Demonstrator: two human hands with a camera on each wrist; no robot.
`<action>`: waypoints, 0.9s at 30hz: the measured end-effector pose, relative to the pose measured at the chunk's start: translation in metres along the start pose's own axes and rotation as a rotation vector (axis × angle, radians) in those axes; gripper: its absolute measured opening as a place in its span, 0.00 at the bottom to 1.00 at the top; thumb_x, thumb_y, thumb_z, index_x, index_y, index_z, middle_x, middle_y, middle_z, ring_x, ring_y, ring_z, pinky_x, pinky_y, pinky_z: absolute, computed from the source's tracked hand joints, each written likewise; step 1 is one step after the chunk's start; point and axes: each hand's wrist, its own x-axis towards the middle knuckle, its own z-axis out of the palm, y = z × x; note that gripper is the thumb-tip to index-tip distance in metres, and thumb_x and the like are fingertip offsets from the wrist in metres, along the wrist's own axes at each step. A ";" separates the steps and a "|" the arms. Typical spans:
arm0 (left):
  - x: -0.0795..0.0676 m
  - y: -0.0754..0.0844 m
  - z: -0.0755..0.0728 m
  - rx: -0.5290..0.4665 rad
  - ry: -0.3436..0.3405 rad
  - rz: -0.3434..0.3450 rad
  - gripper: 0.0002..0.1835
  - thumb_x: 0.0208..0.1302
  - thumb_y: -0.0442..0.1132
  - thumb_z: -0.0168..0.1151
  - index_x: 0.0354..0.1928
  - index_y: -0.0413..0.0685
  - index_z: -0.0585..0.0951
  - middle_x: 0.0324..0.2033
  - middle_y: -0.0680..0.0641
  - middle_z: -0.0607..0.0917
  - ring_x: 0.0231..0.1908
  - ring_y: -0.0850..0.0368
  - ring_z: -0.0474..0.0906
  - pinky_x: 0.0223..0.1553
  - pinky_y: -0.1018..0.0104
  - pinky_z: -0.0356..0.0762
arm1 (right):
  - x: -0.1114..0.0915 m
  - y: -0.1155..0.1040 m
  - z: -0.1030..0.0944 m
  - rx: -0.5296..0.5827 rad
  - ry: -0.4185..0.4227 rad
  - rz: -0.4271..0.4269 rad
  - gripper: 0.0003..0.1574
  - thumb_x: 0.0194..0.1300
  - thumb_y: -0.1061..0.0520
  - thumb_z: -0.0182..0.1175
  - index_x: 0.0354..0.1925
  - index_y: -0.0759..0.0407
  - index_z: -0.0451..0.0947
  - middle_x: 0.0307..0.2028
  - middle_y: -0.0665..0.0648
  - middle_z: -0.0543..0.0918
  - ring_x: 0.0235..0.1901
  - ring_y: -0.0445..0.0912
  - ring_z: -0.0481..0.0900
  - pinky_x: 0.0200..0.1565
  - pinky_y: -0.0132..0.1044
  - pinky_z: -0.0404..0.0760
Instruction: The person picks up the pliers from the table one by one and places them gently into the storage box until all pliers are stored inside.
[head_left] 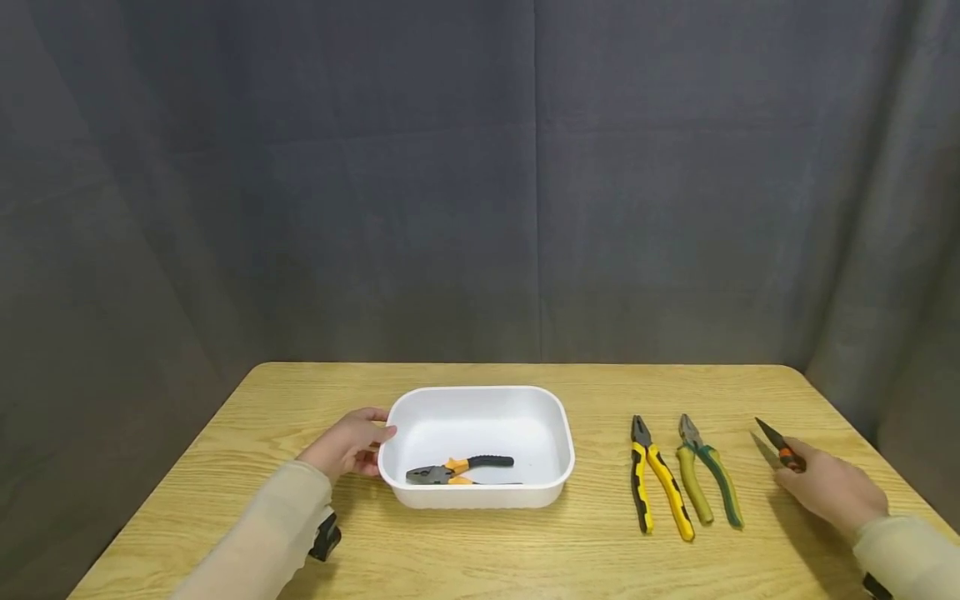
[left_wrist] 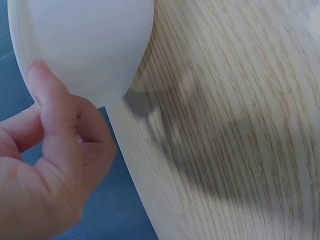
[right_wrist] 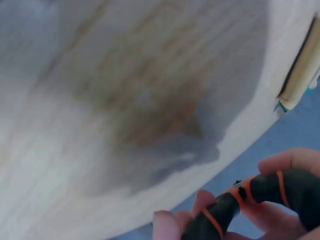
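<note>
My left hand (head_left: 348, 442) grips the left rim of a white plastic basin (head_left: 480, 497), thumb over the edge and fingers outside. The left wrist view shows the thumb (left_wrist: 52, 95) against the basin's white wall (left_wrist: 95, 60). Inside lies a pair of combination pliers (head_left: 431, 475) with black and orange handles, partly hidden by the front wall. At the table's right side, my right hand (head_left: 836, 492) holds pointed-nose pliers (head_left: 772, 435), their dark tip aimed up and left. Their black handles with orange stripes (right_wrist: 265, 189) show between the fingers in the right wrist view.
Yellow-and-black pliers (head_left: 660, 479) and green-handled pliers (head_left: 708, 475) lie side by side between the basin and my right hand, noses pointing away. The wooden table (head_left: 322, 387) ends at a dark grey curtain (head_left: 450, 208) behind.
</note>
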 end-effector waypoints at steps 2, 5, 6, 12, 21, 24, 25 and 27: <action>0.000 -0.001 0.000 -0.003 0.001 0.000 0.20 0.72 0.32 0.52 0.63 0.34 0.65 0.30 0.42 0.76 0.20 0.58 0.71 0.18 0.75 0.76 | -0.002 -0.002 -0.002 -0.008 0.038 -0.022 0.41 0.67 0.45 0.50 0.67 0.72 0.57 0.53 0.84 0.69 0.44 0.75 0.74 0.31 0.55 0.76; 0.000 -0.002 0.000 -0.009 -0.002 0.003 0.21 0.72 0.32 0.52 0.63 0.34 0.65 0.29 0.42 0.75 0.19 0.58 0.70 0.18 0.75 0.76 | -0.005 -0.006 -0.004 -0.013 0.082 -0.052 0.40 0.68 0.45 0.51 0.67 0.70 0.59 0.53 0.83 0.70 0.44 0.74 0.75 0.29 0.52 0.75; -0.001 -0.002 0.000 -0.009 -0.004 0.004 0.21 0.72 0.32 0.52 0.63 0.34 0.65 0.29 0.42 0.75 0.19 0.58 0.70 0.18 0.75 0.76 | -0.007 -0.007 -0.005 -0.011 0.090 -0.058 0.39 0.68 0.46 0.51 0.67 0.70 0.60 0.53 0.83 0.70 0.43 0.73 0.75 0.28 0.51 0.75; 0.000 -0.001 0.000 -0.010 -0.011 -0.001 0.21 0.72 0.32 0.52 0.63 0.34 0.64 0.28 0.43 0.75 0.18 0.59 0.70 0.17 0.76 0.75 | -0.014 -0.019 -0.010 0.019 0.149 -0.099 0.37 0.68 0.49 0.50 0.67 0.70 0.61 0.49 0.80 0.74 0.29 0.55 0.73 0.21 0.39 0.64; 0.000 0.000 -0.002 -0.017 -0.010 -0.016 0.21 0.73 0.32 0.52 0.64 0.35 0.64 0.28 0.43 0.75 0.18 0.60 0.70 0.17 0.76 0.75 | -0.017 -0.034 -0.013 -0.027 0.194 -0.137 0.35 0.64 0.53 0.50 0.65 0.68 0.65 0.45 0.78 0.77 0.27 0.52 0.71 0.19 0.38 0.63; 0.000 0.001 -0.002 -0.014 -0.012 -0.016 0.21 0.73 0.32 0.52 0.64 0.35 0.64 0.28 0.42 0.75 0.18 0.60 0.70 0.18 0.76 0.76 | -0.020 -0.037 -0.014 -0.015 0.185 -0.142 0.34 0.65 0.53 0.49 0.66 0.67 0.65 0.39 0.73 0.78 0.22 0.49 0.67 0.19 0.37 0.62; 0.000 0.001 -0.001 -0.012 -0.012 -0.016 0.21 0.73 0.32 0.52 0.64 0.35 0.64 0.29 0.42 0.75 0.18 0.60 0.70 0.18 0.76 0.76 | -0.021 -0.038 -0.014 -0.012 0.183 -0.145 0.34 0.65 0.53 0.49 0.66 0.67 0.65 0.37 0.71 0.79 0.21 0.49 0.66 0.19 0.37 0.61; 0.000 0.001 -0.001 -0.011 -0.013 -0.014 0.21 0.73 0.33 0.52 0.64 0.35 0.64 0.29 0.42 0.75 0.19 0.59 0.70 0.18 0.76 0.76 | -0.022 -0.040 -0.015 -0.005 0.179 -0.148 0.34 0.66 0.53 0.48 0.67 0.67 0.64 0.35 0.68 0.78 0.19 0.48 0.63 0.18 0.37 0.61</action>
